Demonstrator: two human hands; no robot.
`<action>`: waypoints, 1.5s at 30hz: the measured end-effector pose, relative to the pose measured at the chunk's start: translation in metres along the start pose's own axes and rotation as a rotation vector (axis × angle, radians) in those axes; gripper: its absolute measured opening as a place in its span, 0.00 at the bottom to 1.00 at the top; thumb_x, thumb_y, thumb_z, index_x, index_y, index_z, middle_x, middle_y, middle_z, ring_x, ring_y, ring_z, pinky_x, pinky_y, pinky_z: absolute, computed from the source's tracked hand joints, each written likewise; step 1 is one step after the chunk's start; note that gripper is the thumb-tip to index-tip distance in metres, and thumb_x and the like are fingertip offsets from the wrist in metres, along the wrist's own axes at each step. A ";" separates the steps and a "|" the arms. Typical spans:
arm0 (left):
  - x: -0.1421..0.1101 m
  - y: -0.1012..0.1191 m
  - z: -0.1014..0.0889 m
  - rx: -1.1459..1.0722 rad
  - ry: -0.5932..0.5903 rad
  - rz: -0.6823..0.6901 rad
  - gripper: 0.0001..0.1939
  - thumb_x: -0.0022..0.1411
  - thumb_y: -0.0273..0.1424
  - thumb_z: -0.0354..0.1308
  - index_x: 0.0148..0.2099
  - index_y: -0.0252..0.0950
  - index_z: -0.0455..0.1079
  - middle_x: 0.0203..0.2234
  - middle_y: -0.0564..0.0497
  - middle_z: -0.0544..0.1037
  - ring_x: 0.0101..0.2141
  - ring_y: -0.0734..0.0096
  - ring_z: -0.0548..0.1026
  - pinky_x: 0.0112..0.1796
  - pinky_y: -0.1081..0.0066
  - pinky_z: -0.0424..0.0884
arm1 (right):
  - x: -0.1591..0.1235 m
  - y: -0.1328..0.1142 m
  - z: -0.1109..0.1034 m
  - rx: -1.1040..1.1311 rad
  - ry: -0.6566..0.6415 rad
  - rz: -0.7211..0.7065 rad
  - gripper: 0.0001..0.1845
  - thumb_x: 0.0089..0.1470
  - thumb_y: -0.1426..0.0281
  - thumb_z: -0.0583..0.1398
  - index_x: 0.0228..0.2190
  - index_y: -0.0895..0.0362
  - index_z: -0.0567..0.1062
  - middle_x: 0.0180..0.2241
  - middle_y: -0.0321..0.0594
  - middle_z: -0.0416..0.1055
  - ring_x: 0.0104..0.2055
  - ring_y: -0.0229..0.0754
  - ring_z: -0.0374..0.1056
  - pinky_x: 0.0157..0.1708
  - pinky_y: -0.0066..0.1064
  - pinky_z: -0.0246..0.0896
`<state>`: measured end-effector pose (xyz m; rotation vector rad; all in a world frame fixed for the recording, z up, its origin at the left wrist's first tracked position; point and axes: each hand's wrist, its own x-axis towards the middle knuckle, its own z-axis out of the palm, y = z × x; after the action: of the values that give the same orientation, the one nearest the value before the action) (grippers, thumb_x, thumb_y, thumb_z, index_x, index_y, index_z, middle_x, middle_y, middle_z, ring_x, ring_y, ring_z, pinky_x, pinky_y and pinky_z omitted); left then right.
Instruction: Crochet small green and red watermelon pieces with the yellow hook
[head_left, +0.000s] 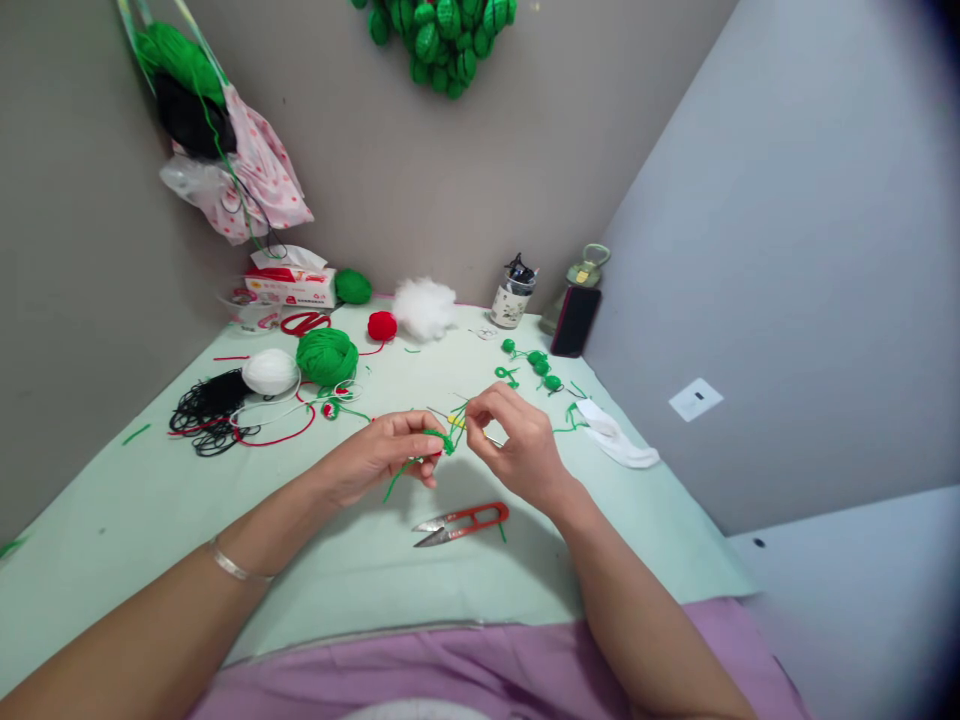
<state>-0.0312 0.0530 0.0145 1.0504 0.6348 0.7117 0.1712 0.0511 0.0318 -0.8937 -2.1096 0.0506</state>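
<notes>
My left hand pinches a small green crocheted piece with a bit of red at its lower edge. A loose green tail hangs below those fingers. Close by on the right, my right hand is closed in a pinch on green yarn that runs up from the piece. Behind the fingertips, a thin tool with a yellow grip is partly hidden; it looks like a crochet hook. Orange-handled thread snips lie on the table just below my hands, blades pointing left.
Left on the table are green yarn, white yarn, black yarn and red scissors. Behind lie a red ball and stuffing. Right are green balls, a phone and white cloth.
</notes>
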 end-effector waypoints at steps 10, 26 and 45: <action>0.005 -0.002 -0.006 0.162 0.163 0.131 0.08 0.53 0.34 0.68 0.36 0.37 0.76 0.25 0.55 0.76 0.26 0.73 0.74 0.35 0.70 0.69 | 0.003 -0.001 -0.008 0.172 0.080 0.171 0.07 0.61 0.75 0.55 0.33 0.55 0.73 0.29 0.37 0.68 0.31 0.37 0.65 0.34 0.32 0.64; 0.006 -0.005 -0.010 0.321 0.246 0.254 0.10 0.54 0.34 0.67 0.39 0.38 0.77 0.35 0.51 0.78 0.37 0.67 0.74 0.40 0.69 0.67 | 0.001 0.003 -0.009 0.110 0.012 0.060 0.10 0.62 0.75 0.56 0.37 0.52 0.77 0.36 0.41 0.71 0.39 0.39 0.68 0.37 0.32 0.65; 0.004 -0.003 -0.007 0.369 0.236 0.254 0.09 0.56 0.34 0.64 0.40 0.38 0.77 0.38 0.49 0.77 0.39 0.64 0.73 0.42 0.67 0.67 | 0.000 0.005 -0.005 0.008 -0.005 0.036 0.12 0.63 0.75 0.54 0.36 0.51 0.77 0.32 0.40 0.69 0.35 0.39 0.66 0.32 0.31 0.62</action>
<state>-0.0334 0.0583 0.0087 1.4160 0.8676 0.9732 0.1782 0.0536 0.0337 -0.9277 -2.0967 0.0803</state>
